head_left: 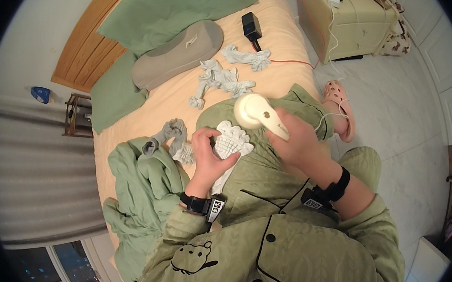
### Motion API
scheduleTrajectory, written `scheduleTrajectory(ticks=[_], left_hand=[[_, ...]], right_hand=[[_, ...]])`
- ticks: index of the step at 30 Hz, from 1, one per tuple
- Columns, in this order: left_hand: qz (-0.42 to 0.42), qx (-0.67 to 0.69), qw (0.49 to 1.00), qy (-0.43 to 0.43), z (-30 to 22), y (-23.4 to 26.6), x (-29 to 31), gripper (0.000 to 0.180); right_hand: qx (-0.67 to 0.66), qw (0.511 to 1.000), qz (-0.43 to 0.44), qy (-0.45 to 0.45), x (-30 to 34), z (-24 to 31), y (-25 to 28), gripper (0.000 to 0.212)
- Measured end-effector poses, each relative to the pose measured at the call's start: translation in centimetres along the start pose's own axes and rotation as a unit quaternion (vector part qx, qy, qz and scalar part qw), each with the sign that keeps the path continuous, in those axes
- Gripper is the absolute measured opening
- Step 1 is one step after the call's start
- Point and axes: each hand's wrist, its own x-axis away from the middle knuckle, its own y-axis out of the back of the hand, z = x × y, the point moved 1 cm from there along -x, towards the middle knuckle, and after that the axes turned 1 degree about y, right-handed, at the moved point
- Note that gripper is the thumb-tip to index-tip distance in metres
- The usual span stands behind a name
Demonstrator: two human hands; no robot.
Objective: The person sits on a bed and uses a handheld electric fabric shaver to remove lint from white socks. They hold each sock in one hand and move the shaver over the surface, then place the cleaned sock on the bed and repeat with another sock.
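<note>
My right hand is wrapped round the handle of a cream fabric shaver, whose round head points left, above my green-clad leg. Just below and left of that head, my left hand holds a white ruffled sock with a grid-like knit, thumb on one side and fingers on the other. The sock's lower part hangs down past my thumb onto my lap. The shaver's head and the sock look apart. Beside my left hand, a dark grey sock lies crumpled on the bed.
Several light grey socks lie on the peach bedsheet. Near them are a black box-shaped device with a red cable, a grey pillow and green pillows. Green bedding is bunched at left. A cream nightstand stands at upper right.
</note>
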Motion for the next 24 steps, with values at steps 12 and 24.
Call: scheduleTrajectory(ticks=[12,24], left_hand=[[-0.002,0.01,1.0,-0.001,0.3,0.0,0.1,0.065],[-0.004,-0.006,1.0,-0.007,-0.3,0.1,-0.1,0.074]], right_hand=[[0.05,0.997,-0.01,0.061,0.3,0.4,-0.7,0.054],[0.093,0.993,0.0,0.07,0.6,1.5,-0.4,0.054]])
